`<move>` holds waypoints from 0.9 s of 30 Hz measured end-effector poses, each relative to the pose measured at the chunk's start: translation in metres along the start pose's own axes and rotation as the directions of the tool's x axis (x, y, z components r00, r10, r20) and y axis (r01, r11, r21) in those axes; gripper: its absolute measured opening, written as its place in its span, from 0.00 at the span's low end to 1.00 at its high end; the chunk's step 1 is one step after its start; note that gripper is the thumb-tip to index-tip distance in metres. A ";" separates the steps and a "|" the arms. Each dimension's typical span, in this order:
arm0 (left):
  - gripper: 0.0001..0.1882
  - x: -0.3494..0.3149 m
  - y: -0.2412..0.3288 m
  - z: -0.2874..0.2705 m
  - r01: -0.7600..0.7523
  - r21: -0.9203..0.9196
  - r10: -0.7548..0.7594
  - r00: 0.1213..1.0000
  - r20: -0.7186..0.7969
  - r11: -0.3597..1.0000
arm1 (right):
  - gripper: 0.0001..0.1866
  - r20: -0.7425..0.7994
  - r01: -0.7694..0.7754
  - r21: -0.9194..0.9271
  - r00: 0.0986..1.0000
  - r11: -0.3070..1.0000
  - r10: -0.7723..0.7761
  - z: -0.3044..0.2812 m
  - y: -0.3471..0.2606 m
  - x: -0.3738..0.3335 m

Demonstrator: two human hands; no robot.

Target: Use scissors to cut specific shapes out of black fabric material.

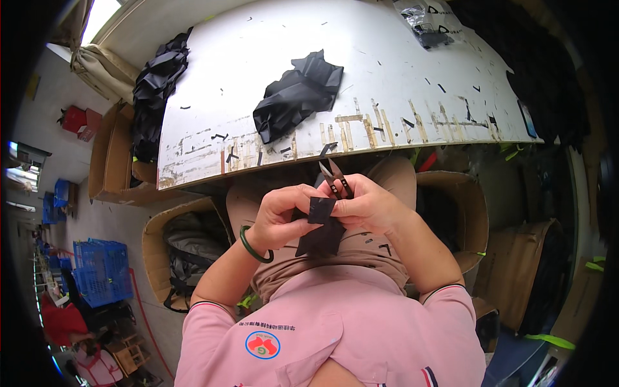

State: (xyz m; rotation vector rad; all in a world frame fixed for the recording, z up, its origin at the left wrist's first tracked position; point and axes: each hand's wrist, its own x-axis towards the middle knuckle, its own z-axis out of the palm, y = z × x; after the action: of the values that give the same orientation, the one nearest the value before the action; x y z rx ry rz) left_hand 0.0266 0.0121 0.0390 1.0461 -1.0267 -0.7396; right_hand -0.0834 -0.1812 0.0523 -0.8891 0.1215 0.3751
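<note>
Over my lap, my left hand (284,216) pinches a piece of black fabric (320,240) whose lower part hangs down onto my trousers. My right hand (371,205) grips a pair of thread snips (336,175), the blades pointing away from me and apart at the tips. Its thumb also touches the fabric's upper edge beside the left fingers. A small squarish flap of the fabric stands up between both hands. On the white table (225,58) in front lies a crumpled black fabric piece (300,93), apart from both hands.
Black scraps and tape strips dot the table's near edge. Black fabric heaps (161,90) lie at its left and right ends, with a plastic bag (429,22) at the far right. Cardboard boxes (155,248) flank my legs. Blue crates (102,271) and another person (97,364) are farther left.
</note>
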 end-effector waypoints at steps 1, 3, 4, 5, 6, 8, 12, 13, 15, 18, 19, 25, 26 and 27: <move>0.08 0.000 -0.001 0.001 -0.029 0.041 0.029 1.000 -0.007 0.999 | 0.10 -0.045 0.017 -0.067 0.999 0.998 -0.020 0.001 -0.001 -0.002; 0.08 0.001 -0.004 0.003 -0.095 0.121 0.105 0.991 -0.077 0.988 | 0.10 -0.192 0.173 -0.391 0.945 0.904 -0.264 0.005 -0.001 -0.003; 0.08 0.001 -0.006 0.005 -0.130 0.161 0.153 0.978 -0.139 0.978 | 0.10 -0.228 0.254 -0.631 0.842 0.733 -0.488 0.008 0.000 -0.002; 0.09 0.000 -0.008 0.007 -0.154 0.199 0.194 0.960 -0.201 0.968 | 0.10 -0.192 0.264 -0.826 0.699 0.499 -0.688 0.012 0.002 -0.002; 0.09 0.001 -0.011 0.008 -0.195 0.259 0.266 0.925 -0.273 0.946 | 0.13 -0.191 0.239 -0.865 0.656 0.441 -0.730 0.014 0.004 -0.007; 0.10 0.000 -0.016 0.011 -0.171 0.274 0.272 0.881 -0.388 0.946 | 0.14 -0.275 0.265 -0.709 0.749 0.653 -0.603 0.022 0.011 -0.015; 0.09 -0.001 -0.025 0.013 -0.190 0.334 0.328 0.844 -0.424 0.923 | 0.15 -0.262 0.254 -0.320 0.902 0.913 -0.342 0.032 0.029 -0.020; 0.09 -0.001 -0.026 0.014 -0.200 0.345 0.340 0.843 -0.416 0.917 | 0.15 -0.270 0.192 -0.252 0.927 0.949 -0.260 0.032 0.031 -0.020; 0.09 -0.002 -0.029 0.017 -0.199 0.349 0.342 0.841 -0.419 0.916 | 0.14 -0.262 0.187 -0.222 0.934 0.957 -0.243 0.031 0.035 -0.018; 0.09 -0.003 -0.030 0.018 -0.212 0.364 0.355 0.849 -0.392 0.907 | 0.15 -0.267 0.147 -0.272 0.938 0.951 -0.221 0.030 0.038 -0.014; 0.09 -0.003 -0.031 0.018 -0.217 0.365 0.358 0.852 -0.381 0.905 | 0.15 -0.269 0.132 -0.303 0.938 0.944 -0.218 0.030 0.038 -0.013; 0.10 -0.005 -0.032 0.018 -0.198 0.402 0.355 0.861 -0.365 0.894 | 0.17 -0.242 0.253 -0.706 0.792 0.661 -0.561 0.033 0.041 -0.007; 0.10 -0.005 -0.032 0.018 -0.197 0.415 0.359 0.861 -0.360 0.888 | 0.18 -0.236 0.244 -0.726 0.790 0.643 -0.566 0.034 0.040 -0.009; 0.10 -0.005 -0.032 0.018 -0.195 0.428 0.363 0.861 -0.356 0.883 | 0.18 -0.230 0.233 -0.752 0.784 0.617 -0.577 0.034 0.040 -0.010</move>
State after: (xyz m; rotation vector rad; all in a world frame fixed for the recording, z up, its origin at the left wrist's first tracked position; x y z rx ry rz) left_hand 0.0073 -0.0011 0.0101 1.2814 -0.9254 -0.0472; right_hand -0.1088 -0.1348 0.0471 -1.7215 0.2035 -0.2897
